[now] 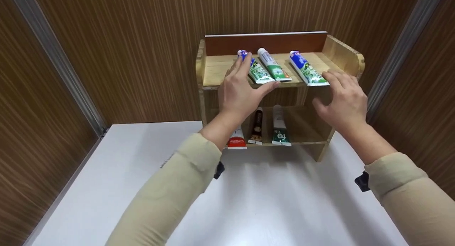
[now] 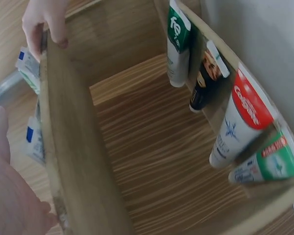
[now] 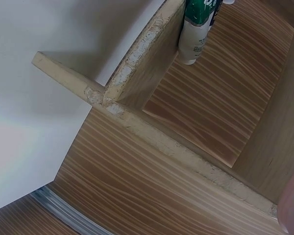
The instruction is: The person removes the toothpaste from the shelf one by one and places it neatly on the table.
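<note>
On the wooden shelf's upper board (image 1: 220, 70) lie a blue-green tube (image 1: 260, 73), a white-green tube (image 1: 273, 65) and another blue-green tube (image 1: 305, 69). My left hand (image 1: 236, 93) has its fingers straight along the left tube, thumb spread near the board's front edge. Beside the crimped end of the right tube is my right hand (image 1: 346, 100), fingers loosely bent, thumb lower and apart. In the left wrist view, my right hand (image 2: 46, 17) straddles the board's edge; whether it touches is unclear. Part of my right hand (image 3: 291, 200) shows at the right wrist view's edge.
The lower level holds a red-white tube (image 2: 242, 115), a black tube (image 2: 203, 83), a dark green-white tube (image 2: 178, 54) and a green-white tube (image 2: 269, 161). The shelf's side panel (image 3: 171, 147) stands at the right. Wood-grain walls (image 1: 142, 61) surround the white table (image 1: 124, 150).
</note>
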`<state>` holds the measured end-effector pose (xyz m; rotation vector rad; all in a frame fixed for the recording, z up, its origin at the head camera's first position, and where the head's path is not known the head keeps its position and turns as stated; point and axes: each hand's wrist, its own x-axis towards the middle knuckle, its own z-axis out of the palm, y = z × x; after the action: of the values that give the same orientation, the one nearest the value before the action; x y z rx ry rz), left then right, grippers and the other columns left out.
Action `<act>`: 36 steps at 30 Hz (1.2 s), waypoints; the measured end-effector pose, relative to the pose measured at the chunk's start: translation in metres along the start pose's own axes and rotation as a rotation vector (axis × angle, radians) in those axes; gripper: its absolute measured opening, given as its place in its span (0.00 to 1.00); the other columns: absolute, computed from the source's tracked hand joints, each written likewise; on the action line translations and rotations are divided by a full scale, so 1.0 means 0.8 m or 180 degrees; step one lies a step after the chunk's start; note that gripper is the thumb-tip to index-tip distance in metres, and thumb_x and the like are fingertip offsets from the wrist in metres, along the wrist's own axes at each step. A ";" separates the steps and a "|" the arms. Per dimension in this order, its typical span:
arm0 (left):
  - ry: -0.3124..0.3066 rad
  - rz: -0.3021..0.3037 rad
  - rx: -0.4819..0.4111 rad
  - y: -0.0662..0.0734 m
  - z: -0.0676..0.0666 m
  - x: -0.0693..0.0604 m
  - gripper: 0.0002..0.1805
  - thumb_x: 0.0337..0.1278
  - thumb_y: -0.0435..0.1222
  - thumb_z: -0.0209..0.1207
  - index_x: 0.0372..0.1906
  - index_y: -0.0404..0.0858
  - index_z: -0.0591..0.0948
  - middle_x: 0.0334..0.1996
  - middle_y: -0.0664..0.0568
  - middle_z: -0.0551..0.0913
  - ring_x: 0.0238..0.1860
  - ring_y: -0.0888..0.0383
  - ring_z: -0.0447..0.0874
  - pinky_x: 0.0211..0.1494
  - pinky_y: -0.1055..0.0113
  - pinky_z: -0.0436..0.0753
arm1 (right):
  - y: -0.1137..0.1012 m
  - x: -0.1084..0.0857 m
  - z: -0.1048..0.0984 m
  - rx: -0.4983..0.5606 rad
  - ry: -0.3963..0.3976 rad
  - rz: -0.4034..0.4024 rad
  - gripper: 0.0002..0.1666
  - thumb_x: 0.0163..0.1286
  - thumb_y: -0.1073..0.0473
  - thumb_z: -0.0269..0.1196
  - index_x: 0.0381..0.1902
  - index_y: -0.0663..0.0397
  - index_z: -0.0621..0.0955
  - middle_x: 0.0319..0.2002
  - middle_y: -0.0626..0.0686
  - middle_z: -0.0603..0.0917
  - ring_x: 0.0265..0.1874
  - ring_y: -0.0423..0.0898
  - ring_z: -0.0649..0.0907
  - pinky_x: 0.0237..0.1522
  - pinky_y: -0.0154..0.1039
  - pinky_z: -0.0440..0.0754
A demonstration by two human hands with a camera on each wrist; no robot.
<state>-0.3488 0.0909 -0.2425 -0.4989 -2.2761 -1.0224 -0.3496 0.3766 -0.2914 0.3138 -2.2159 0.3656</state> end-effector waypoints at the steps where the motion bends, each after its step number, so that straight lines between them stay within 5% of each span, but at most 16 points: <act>1: 0.0029 -0.0020 0.0035 0.001 0.004 0.002 0.55 0.54 0.62 0.74 0.81 0.40 0.68 0.80 0.44 0.65 0.81 0.49 0.62 0.80 0.59 0.65 | 0.000 0.000 0.000 0.0003 0.0012 -0.0003 0.36 0.61 0.57 0.72 0.67 0.61 0.80 0.68 0.62 0.81 0.69 0.63 0.77 0.78 0.53 0.65; 7: 0.0010 -0.0101 0.0381 0.004 0.020 0.010 0.57 0.54 0.66 0.72 0.82 0.41 0.66 0.80 0.45 0.66 0.81 0.51 0.61 0.84 0.54 0.55 | 0.002 -0.002 -0.002 0.0013 0.0010 0.0017 0.36 0.62 0.57 0.72 0.68 0.59 0.80 0.69 0.61 0.80 0.70 0.62 0.77 0.78 0.53 0.65; 15: 0.0042 -0.0100 0.0643 0.004 0.032 0.010 0.54 0.55 0.66 0.70 0.81 0.43 0.68 0.78 0.45 0.69 0.79 0.50 0.66 0.83 0.50 0.57 | 0.005 -0.004 -0.004 -0.0002 0.0004 0.0039 0.36 0.62 0.57 0.73 0.68 0.59 0.80 0.69 0.60 0.80 0.70 0.62 0.77 0.78 0.54 0.65; 36: 0.0068 0.0044 0.0736 -0.023 0.008 0.007 0.46 0.64 0.61 0.64 0.79 0.40 0.70 0.70 0.47 0.80 0.73 0.53 0.75 0.83 0.45 0.56 | 0.008 -0.003 -0.003 -0.0010 0.0060 0.0016 0.36 0.61 0.57 0.73 0.67 0.60 0.80 0.67 0.62 0.82 0.68 0.63 0.78 0.78 0.53 0.66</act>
<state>-0.3654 0.0843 -0.2527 -0.4036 -2.3305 -0.7411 -0.3483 0.3836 -0.2928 0.3019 -2.1989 0.3664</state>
